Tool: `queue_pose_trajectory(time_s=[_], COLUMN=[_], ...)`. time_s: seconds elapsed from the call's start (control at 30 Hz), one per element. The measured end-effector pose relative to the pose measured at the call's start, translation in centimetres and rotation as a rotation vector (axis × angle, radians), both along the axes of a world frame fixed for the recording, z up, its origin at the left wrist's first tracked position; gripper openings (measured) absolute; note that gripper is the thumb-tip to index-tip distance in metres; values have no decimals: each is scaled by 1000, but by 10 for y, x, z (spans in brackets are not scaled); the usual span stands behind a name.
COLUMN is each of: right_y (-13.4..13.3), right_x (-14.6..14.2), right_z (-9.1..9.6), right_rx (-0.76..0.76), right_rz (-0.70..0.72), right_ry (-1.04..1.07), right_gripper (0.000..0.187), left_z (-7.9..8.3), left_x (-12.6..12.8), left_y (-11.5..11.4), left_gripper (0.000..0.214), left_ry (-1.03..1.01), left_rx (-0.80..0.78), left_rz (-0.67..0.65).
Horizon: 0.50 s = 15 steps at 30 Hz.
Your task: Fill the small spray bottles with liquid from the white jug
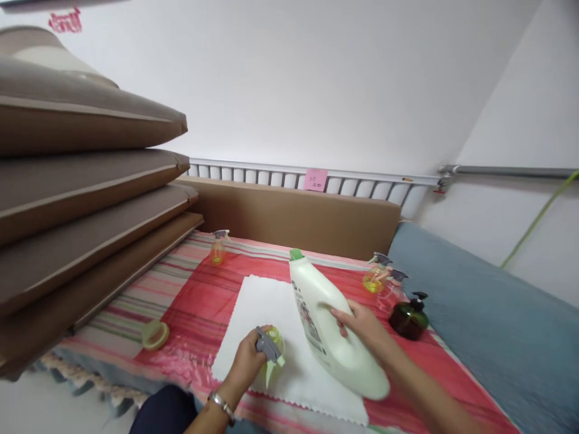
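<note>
Sprayer (270, 348) sits pinched in the left hand (246, 361) over the white cloth (266, 301); right hand (362, 328) clamps the tilted jug (330, 325). Steady both, spout kept above the cloth, I'd judge.

Bare forearms, no sleeves; silver metal bracelet (222, 405) on left wrist; dark navy garment (165, 411) at lap.

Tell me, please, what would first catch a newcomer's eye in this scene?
The big white plastic jug with a green cap, held tilted by the right hand over the white cloth. Beside it, the left hand grips a small yellow-green spray bottle with a grey trigger. At left, stacked brown cushions loom.
</note>
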State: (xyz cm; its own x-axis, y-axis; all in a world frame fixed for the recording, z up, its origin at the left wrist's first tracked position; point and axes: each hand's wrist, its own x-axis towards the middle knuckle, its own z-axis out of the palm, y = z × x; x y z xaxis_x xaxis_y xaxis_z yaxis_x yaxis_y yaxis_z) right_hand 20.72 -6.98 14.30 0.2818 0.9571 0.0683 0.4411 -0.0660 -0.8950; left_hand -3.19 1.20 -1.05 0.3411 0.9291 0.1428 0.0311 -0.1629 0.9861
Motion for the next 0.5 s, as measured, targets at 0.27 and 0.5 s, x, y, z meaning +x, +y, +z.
queue_pose_trajectory(time_s=[0.27,0.5], right_y=[-76,-90], right_x=[35,36], right_z=[18,26], right_rx=[-330,-420], right_rz=[141,283], right_ry=[-247,-280], right_gripper=[41,45], left_z=[-2,-9], left_x=[1,1], left_y=[-3,-2], left_gripper=[51,53], left_ry=[-16,-9], left_rx=[-5,44], left_rz=[17,-17])
